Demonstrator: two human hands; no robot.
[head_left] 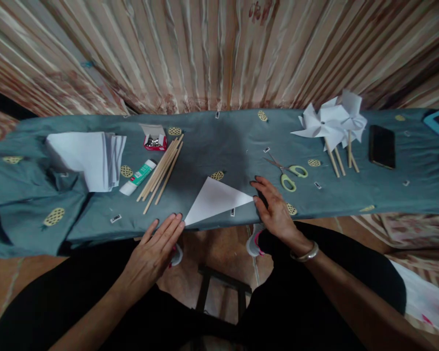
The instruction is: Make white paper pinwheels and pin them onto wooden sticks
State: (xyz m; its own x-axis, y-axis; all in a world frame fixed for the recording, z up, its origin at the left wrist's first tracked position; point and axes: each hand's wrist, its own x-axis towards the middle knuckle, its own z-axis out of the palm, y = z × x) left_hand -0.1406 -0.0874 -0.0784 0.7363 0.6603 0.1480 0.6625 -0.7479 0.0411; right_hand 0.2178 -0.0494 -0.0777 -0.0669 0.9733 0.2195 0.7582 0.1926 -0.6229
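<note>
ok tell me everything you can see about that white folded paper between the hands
The folded paper is plain white and looks like thin craft paper, folded flat into a triangle. Its peak points away from the person, and its long edge runs slantwise along the near edge of the teal cloth it lies on. The left hand lies flat with its fingertips at the lower left corner; the right hand presses its fingertips by the right corner. No marks or print show on it.

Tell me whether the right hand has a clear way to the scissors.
Probably yes: the right hand rests at the folded paper, and only bare cloth lies between it and the scissors.
</note>
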